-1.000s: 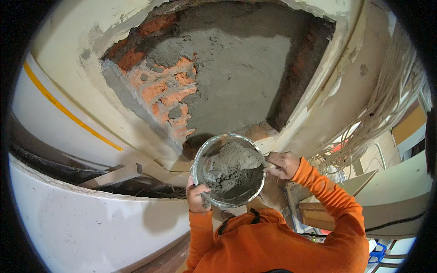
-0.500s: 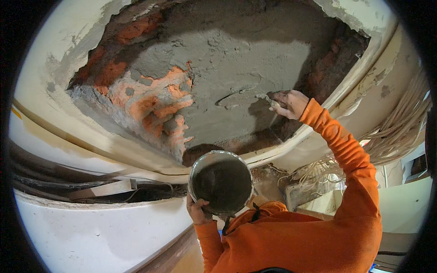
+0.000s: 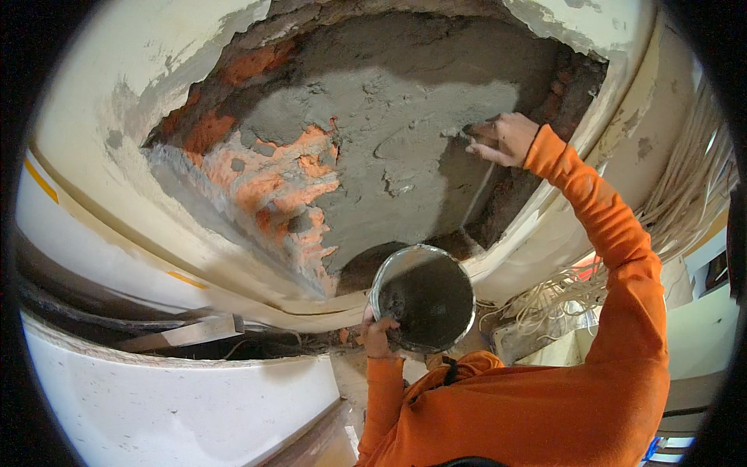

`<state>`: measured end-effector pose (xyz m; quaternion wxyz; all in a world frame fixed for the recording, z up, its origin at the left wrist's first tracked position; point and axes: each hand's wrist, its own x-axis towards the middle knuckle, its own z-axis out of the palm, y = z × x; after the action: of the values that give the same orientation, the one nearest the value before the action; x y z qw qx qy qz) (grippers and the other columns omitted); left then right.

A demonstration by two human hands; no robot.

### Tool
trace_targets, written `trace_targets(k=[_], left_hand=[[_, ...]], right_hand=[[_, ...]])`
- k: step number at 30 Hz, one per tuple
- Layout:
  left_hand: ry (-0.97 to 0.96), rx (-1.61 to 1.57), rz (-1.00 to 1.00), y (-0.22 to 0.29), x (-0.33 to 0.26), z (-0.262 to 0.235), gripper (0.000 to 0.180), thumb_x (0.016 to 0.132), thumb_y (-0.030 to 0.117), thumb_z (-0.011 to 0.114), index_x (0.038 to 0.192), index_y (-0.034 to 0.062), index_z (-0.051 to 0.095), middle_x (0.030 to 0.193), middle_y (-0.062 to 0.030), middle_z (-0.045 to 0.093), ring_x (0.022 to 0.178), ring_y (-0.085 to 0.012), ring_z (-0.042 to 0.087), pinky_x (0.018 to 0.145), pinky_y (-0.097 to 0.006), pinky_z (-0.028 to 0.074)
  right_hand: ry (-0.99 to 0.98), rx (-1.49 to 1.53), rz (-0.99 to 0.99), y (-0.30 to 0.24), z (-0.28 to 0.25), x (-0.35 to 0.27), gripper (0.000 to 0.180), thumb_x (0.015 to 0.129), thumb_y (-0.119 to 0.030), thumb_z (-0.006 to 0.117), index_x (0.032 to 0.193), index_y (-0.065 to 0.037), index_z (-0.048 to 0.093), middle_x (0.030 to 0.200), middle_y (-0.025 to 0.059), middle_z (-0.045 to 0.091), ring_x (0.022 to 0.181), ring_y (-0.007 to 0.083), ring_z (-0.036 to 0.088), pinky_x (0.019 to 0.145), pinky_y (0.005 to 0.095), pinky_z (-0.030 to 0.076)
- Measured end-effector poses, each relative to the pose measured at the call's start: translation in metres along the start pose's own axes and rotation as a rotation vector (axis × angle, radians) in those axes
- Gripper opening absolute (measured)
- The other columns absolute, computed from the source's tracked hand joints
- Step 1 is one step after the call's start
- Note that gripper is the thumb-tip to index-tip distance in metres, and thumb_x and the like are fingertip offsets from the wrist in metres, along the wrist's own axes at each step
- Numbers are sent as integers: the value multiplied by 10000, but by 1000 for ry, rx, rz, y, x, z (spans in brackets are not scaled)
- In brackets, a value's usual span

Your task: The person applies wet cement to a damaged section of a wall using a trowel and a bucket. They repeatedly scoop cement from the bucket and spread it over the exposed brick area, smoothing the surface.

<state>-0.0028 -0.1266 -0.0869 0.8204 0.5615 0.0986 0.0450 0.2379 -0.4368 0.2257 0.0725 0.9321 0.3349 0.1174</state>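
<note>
My left hand grips the rim of a round bucket, fingers over its edge. Grey wet mortar lies inside, and the bucket is tilted toward me in front of my chest. At the right part of a wall recess, my right hand is closed on what looks like a small mortar-smeared trowel; most of it is hidden or blurred. Wet grey mortar coats the recess's back, with ridges and a rough lump. Bare orange brick shows at its left.
A broken cream wall edge surrounds the recess. Below left are a white panel and a wooden strip over a dark gap with cables. Coiled pale cables hang at the right, above loose wires.
My right hand has moved up relative to the mortared surface, leaving a rough lump below. The bucket in my left hand has shifted right, and the view has moved slightly.
</note>
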Motion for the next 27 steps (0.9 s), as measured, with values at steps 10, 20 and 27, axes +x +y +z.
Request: trace_targets(k=[10,20,27], left_hand=[[-57,-222,-63,34,44,42,581,600,-50,519,1176,-20,589,945,-68,648,751,-150,582,666,-257,473],[39,-191,-89,30,8,-1,614,643,36,526,1255,-12,534,990,-130,648,740,-188,623,645,-330,546],[319,-341,-145,55,-39,-8,597,587,-87,450,1145,22,633,1027,-97,643,837,-232,605,677,-287,512]], right_hand=[[414,515,112,1,-42,-26,366,866,-291,670,943,63,618,639,149,515,543,207,514,526,323,417],[215,137,-143,-54,52,-60,302,898,-343,579,952,-47,606,809,167,619,660,353,639,563,424,532],[78,-243,-111,-40,63,-35,343,902,-372,554,1075,-79,595,868,117,634,678,291,661,541,398,553]])
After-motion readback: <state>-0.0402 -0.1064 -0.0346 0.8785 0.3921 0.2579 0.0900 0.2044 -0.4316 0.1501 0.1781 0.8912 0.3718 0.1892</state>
